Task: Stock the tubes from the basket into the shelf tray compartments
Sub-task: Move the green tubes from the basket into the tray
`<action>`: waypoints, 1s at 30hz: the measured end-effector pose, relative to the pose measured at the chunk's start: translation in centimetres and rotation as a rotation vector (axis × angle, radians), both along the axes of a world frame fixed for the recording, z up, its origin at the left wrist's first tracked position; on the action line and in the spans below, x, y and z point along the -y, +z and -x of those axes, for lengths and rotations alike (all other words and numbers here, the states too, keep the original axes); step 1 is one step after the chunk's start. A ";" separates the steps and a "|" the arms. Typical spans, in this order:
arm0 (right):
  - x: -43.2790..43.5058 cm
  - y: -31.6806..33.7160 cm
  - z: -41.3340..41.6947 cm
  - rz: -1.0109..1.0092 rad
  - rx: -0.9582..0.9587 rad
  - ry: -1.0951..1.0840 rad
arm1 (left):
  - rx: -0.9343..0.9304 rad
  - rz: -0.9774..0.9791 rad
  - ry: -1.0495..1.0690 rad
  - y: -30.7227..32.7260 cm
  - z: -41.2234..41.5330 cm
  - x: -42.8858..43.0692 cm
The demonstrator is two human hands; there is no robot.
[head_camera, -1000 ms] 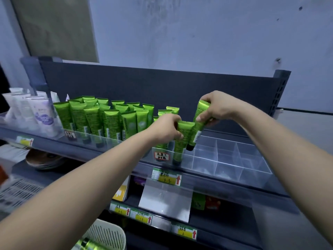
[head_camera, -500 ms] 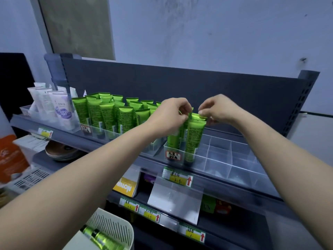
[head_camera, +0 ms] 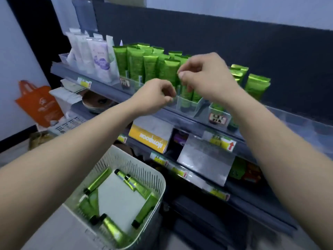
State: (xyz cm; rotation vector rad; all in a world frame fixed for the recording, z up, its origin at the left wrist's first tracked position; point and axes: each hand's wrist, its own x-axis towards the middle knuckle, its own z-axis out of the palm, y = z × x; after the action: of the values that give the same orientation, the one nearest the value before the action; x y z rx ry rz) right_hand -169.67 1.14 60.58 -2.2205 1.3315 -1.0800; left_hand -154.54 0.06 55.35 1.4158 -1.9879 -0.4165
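Grey shelf (head_camera: pixel 100 83) runs out of frame rightward; its clear tray (head_camera: pixel 189 108) holds upright green tubes (head_camera: pixel 149 67), partly behind our hands. White basket (head_camera: pixel 159 175) below keeps loose tubes (head_camera: pixel 111 230), blurred. Our left hand (head_camera: pixel 155 95) curls empty; whether the right hand (head_camera: pixel 207 76) pinches a tube, we cannot tell.

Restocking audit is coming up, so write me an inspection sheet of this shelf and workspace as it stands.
Surface: grey shelf carrying a clear divided tray.
Job's things: green tubes standing upright in the tray, packed closest at its left; white basket below holds more tubes lying flat.
Clutter: white tubes at the shelf's left end; orange bag by the wall; yellow box on the lower shelf.
Hands: left hand has its fingers curled, nothing seen in it; right hand has its fingertips pinched in front of a tube top, grip unclear.
Cables: nothing seen.
Surroundings: dark back panel, pale wall.
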 end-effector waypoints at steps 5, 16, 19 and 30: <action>0.8 -9.7 -7.8 -0.336 -0.163 0.130 | 0.153 -0.343 0.135 -8.8 -8.6 -1.1; 0.9 -30.5 -17.0 -0.859 -0.366 0.120 | 0.364 -0.834 0.179 -24.9 -19.7 -2.5; -0.2 -35.0 -18.4 -0.994 -0.375 0.126 | 0.488 -0.951 0.124 -28.7 -20.8 -3.0; -5.4 -47.8 -22.6 -1.158 -0.906 0.346 | 0.922 -1.222 -0.259 -37.6 -23.2 -4.5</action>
State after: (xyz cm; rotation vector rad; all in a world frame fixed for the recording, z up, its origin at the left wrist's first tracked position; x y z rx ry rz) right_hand -147.06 6.51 12.77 -1.7964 1.2308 0.8019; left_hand -131.33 4.57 17.71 2.3482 -2.8218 -1.4921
